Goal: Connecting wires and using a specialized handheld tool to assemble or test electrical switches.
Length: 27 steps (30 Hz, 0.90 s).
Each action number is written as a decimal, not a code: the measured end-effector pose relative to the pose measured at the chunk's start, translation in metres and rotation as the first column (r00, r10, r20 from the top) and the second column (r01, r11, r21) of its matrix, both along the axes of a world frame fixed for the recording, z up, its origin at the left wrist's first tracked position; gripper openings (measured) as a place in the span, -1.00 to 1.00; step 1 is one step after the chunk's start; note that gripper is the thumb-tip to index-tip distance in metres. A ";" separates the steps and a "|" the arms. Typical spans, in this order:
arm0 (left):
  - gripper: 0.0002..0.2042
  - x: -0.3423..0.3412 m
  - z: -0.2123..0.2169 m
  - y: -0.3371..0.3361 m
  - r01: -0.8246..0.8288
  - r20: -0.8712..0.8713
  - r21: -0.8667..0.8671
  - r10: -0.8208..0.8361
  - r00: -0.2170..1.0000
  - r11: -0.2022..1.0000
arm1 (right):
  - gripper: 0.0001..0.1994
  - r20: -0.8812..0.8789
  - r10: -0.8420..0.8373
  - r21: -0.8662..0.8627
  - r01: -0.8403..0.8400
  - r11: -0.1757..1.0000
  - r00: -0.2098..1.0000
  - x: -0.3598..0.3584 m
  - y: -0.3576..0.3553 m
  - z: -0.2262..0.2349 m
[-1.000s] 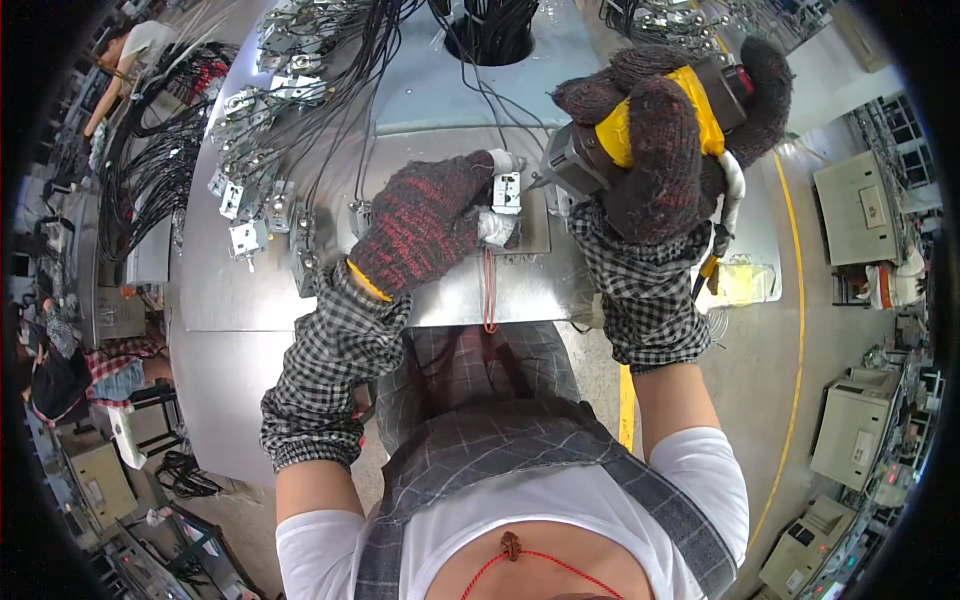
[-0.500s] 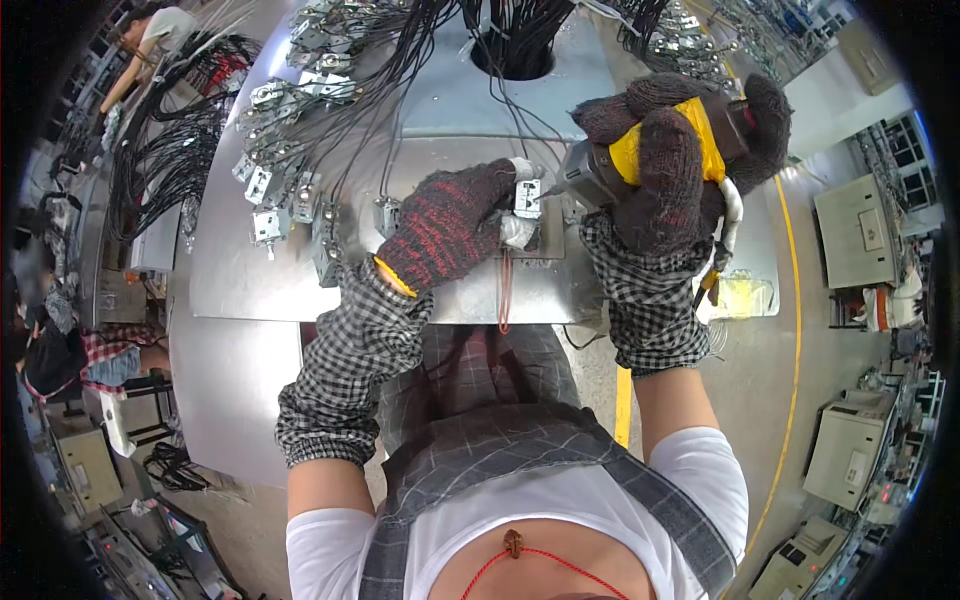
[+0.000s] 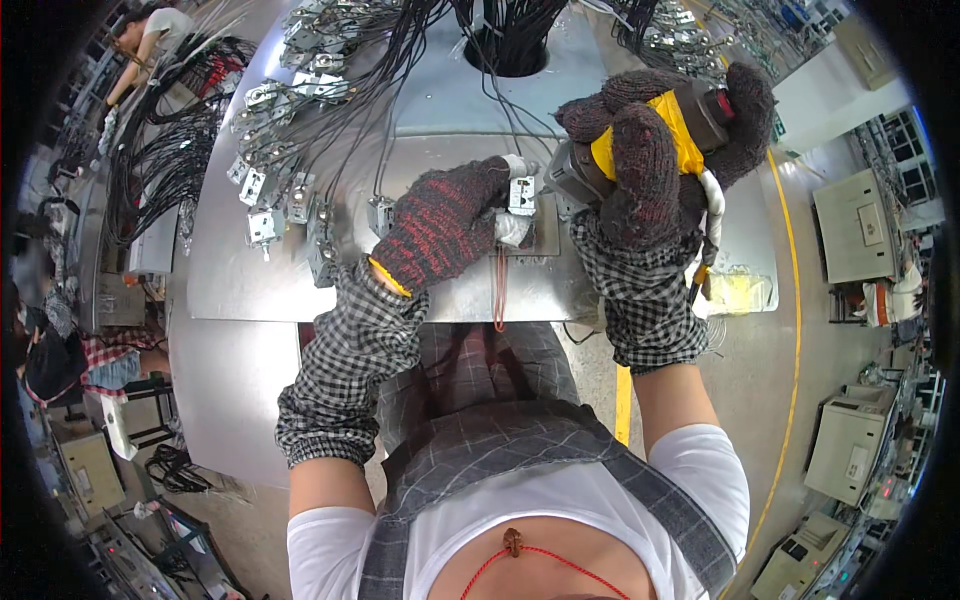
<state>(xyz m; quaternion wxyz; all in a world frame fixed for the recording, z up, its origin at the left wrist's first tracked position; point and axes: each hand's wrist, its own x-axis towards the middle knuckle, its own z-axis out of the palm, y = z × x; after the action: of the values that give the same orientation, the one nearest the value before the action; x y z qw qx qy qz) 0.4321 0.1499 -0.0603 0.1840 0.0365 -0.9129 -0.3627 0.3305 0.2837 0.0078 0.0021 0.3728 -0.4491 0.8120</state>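
Observation:
My left hand (image 3: pixel 445 225), in a dark knitted glove with white-wrapped fingertips, pinches a small silvery metal box-like part (image 3: pixel 522 196) above the metal worktop. My right hand (image 3: pixel 640 185), also gloved, is wrapped around a dark hand-held power tool (image 3: pixel 678 130) with yellow tape on its body. The tool's front end points left toward the metal part, close to its right side. Whether the tip touches the part I cannot make out. Beside my left wrist stands another metal part (image 3: pixel 381 215) with a thin black cable attached.
Several metal parts on black cables (image 3: pixel 262 225) lie along the left of the worktop (image 3: pixel 250 300). More cables bundle through a round hole (image 3: pixel 512 60) at the back. A reddish loop (image 3: pixel 500 300) hangs at the front edge. Another person (image 3: pixel 150 45) works at far left.
Both hands, the metal part and the power tool have shifted slightly left in the picture. The tool has also tilted a little. Both grips stay the same.

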 end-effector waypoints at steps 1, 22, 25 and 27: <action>-0.44 0.003 0.001 0.001 -0.031 0.033 -0.015 0.032 0.999 0.999 | -0.25 0.016 0.028 -0.015 -0.027 1.000 0.999 0.001 0.001 0.001; -0.61 0.113 0.009 -0.016 -0.357 -0.291 -0.399 0.253 0.923 0.844 | -0.49 -0.102 0.087 0.126 -0.074 0.989 0.991 -0.003 0.013 -0.006; -0.47 0.078 0.015 0.004 -0.223 -0.201 -0.208 0.181 0.963 0.952 | -0.52 -0.059 0.109 0.038 -0.106 0.994 0.992 -0.005 0.002 -0.006; -0.34 0.079 -0.001 0.010 -0.093 -0.032 -0.091 0.091 0.995 0.991 | -0.54 -0.027 0.126 -0.066 -0.127 0.990 0.992 -0.008 -0.003 -0.012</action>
<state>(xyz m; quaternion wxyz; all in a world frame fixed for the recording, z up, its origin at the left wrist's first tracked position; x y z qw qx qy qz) 0.5107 0.1602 -0.0616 0.2144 0.0649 -0.9234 -0.3116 0.3221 0.2810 -0.0043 -0.0319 0.4093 -0.3970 0.8209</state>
